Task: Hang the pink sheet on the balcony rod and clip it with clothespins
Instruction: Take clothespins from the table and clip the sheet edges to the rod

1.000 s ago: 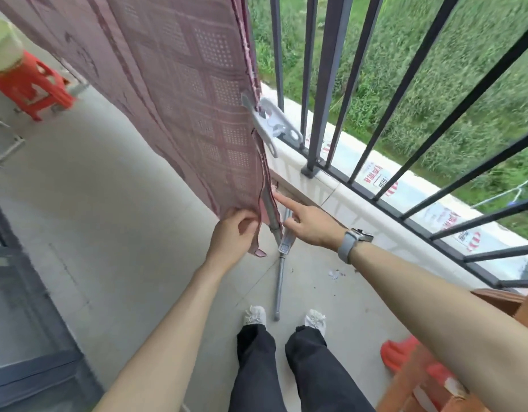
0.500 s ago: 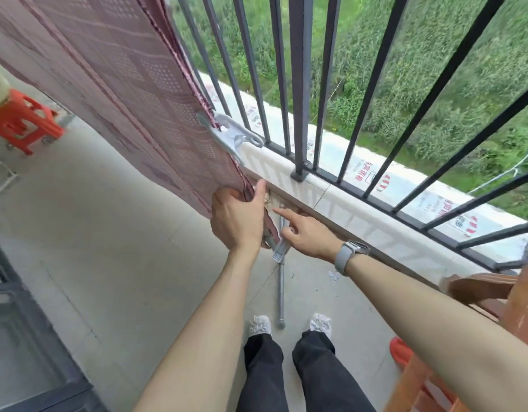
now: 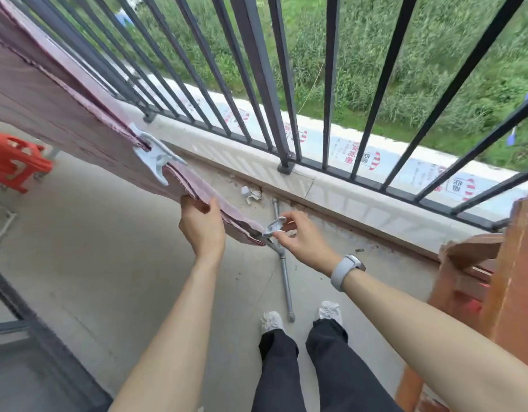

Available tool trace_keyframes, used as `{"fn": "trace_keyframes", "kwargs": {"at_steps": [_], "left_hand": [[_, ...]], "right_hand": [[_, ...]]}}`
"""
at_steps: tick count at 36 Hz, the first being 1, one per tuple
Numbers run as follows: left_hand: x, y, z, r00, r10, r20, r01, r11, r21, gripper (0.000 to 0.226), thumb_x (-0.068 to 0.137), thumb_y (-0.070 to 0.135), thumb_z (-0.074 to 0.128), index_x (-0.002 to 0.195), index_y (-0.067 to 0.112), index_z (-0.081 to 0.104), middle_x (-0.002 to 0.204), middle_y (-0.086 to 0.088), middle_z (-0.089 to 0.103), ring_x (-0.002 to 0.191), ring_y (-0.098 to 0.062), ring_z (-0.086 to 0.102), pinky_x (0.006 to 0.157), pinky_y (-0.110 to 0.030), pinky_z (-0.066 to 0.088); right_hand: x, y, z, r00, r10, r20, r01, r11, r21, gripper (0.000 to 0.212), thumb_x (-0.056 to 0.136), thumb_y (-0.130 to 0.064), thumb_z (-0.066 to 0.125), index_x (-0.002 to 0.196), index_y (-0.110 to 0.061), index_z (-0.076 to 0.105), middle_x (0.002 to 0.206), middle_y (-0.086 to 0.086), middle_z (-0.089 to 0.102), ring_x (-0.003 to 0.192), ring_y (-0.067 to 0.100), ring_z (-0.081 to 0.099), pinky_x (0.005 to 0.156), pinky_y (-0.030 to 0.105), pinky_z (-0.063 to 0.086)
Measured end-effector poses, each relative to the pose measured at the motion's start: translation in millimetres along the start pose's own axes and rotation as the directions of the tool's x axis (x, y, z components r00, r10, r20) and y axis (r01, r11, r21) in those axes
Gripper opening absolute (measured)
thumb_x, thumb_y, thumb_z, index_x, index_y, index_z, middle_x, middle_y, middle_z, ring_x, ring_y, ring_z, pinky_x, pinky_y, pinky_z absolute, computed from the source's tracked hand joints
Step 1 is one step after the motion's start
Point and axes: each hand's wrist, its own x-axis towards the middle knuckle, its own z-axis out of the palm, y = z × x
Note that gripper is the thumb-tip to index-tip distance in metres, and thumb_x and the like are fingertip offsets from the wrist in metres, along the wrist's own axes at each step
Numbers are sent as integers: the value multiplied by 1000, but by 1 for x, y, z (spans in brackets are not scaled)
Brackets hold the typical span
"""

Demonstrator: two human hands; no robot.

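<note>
The pink sheet [image 3: 48, 114] hangs folded, running from the upper left down toward the centre. A pale clothespin [image 3: 155, 156] is clipped on its edge. My left hand [image 3: 201, 224] grips the sheet's edge just below that clip. My right hand [image 3: 298, 236] pinches a second pale clothespin [image 3: 273, 227] at the sheet's end corner, its jaws at the fabric. A grey metal rod [image 3: 285, 278] slants below the corner down to the floor between my feet; its upper part is hidden by the sheet.
The dark balcony railing [image 3: 256, 69] stands close ahead on a concrete curb [image 3: 331, 188], grass beyond. A red plastic stool [image 3: 16, 162] is at far left, a brown wooden chair [image 3: 494, 263] at right, a dark door frame [image 3: 34, 337] lower left. Scraps of litter [image 3: 250, 194] lie by the curb.
My view has tilted, and the sheet edge now runs nearly level. My right hand went from pointing at the rod to pinching a clothespin at the sheet's corner. My left hand shifted along the edge.
</note>
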Motion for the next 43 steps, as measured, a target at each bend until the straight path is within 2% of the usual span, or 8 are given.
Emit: {"fn": "trace_keyframes", "kwargs": {"at_steps": [5, 9, 13, 16, 22, 31, 38, 43], "left_hand": [[-21, 8, 34, 990, -95, 105, 86, 993, 81, 13, 82, 16, 57, 83, 3, 56, 89, -12, 65, 90, -26, 56, 69, -22, 34], [-14, -3, 31, 981, -84, 174, 48, 979, 200, 28, 82, 20, 51, 68, -2, 62, 74, -20, 65, 73, -34, 53, 64, -28, 34], [-12, -9, 21, 975, -32, 221, -30, 962, 272, 36, 85, 21, 50, 52, 6, 42, 70, -27, 50, 76, -45, 45, 60, -30, 29], [-3, -8, 16, 951, -38, 306, -60, 951, 305, 34, 80, 24, 51, 54, 2, 48, 64, -24, 52, 68, -38, 45, 61, -32, 33], [6, -1, 15, 878, -58, 475, -125, 930, 345, 38, 66, 35, 48, 58, 0, 59, 75, -25, 64, 65, -29, 54, 62, -32, 41], [9, 3, 13, 845, -56, 532, -145, 933, 328, 37, 64, 35, 49, 64, 1, 64, 68, -15, 67, 76, -32, 61, 68, -34, 45], [13, 0, 12, 826, -13, 563, -232, 903, 361, 39, 82, 27, 53, 48, 8, 50, 55, -9, 56, 70, -30, 54, 56, -31, 34], [8, -10, 4, 814, 49, 579, -240, 936, 259, 26, 85, 30, 54, 70, 12, 67, 73, -8, 67, 78, -26, 58, 65, -29, 40]], "right_hand": [[-18, 42, -15, 994, 77, -76, -71, 994, 80, 45, 86, -21, 56, 128, -9, 44, 112, 9, 51, 103, 20, 52, 94, 35, 44], [-21, 41, -5, 993, 30, -116, -20, 996, 85, 35, 86, -18, 59, 118, -8, 52, 108, 10, 52, 102, 21, 53, 95, 37, 43], [-20, 38, 1, 988, -27, -153, 42, 995, 95, 33, 84, -18, 63, 113, -6, 55, 106, 8, 55, 101, 23, 56, 92, 40, 47], [-20, 32, 5, 970, -94, -224, 111, 992, 62, 30, 83, -17, 64, 110, -5, 59, 105, 12, 60, 99, 22, 57, 90, 27, 43], [-16, 19, 16, 936, -169, -309, 196, 979, 58, 26, 81, -23, 59, 97, -5, 69, 88, 12, 67, 83, 25, 62, 77, 24, 44], [8, 7, 43, 918, -140, -372, 175, 982, 64, 17, 79, -14, 64, 92, -8, 73, 82, 9, 70, 77, 25, 64, 72, 25, 44], [22, 4, 50, 944, -122, -306, 153, 985, 81, 33, 80, -13, 67, 111, -5, 62, 111, 12, 63, 100, 25, 60, 91, 36, 47], [14, 10, 48, 981, -73, -180, 89, 993, 83, 48, 85, -23, 63, 128, -10, 47, 130, 7, 48, 117, 23, 49, 100, 41, 42]]}}
